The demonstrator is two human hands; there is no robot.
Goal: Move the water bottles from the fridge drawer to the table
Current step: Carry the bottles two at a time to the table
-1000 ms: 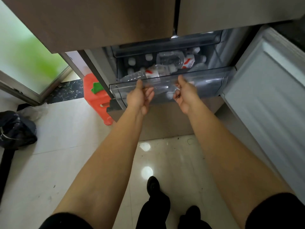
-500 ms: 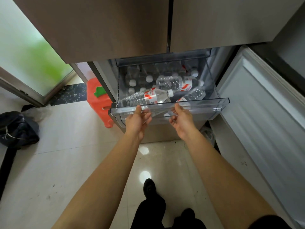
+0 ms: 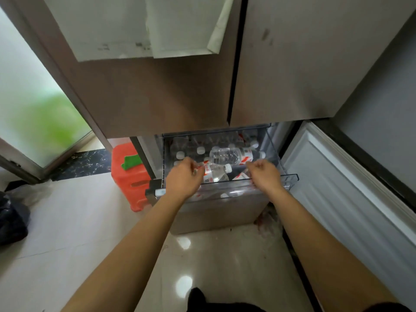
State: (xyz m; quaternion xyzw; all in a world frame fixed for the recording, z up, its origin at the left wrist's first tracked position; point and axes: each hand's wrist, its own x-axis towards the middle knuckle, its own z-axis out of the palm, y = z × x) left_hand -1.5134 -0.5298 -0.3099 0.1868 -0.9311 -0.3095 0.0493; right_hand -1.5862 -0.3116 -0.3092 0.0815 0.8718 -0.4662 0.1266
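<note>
Reaching over the front rim of the open clear drawer (image 3: 290,177) at centre frame, the left hand (image 3: 183,177) and right hand (image 3: 265,175) both had fingers curled downward; whether either actually gripped anything could not be told. Water bottles (image 3: 225,156) lay on their sides inside the drawer, one labelled bottle (image 3: 216,173) just beside the left fingers, with more white caps further back. A red stool (image 3: 132,174) stood on the floor left of the drawer.
</note>
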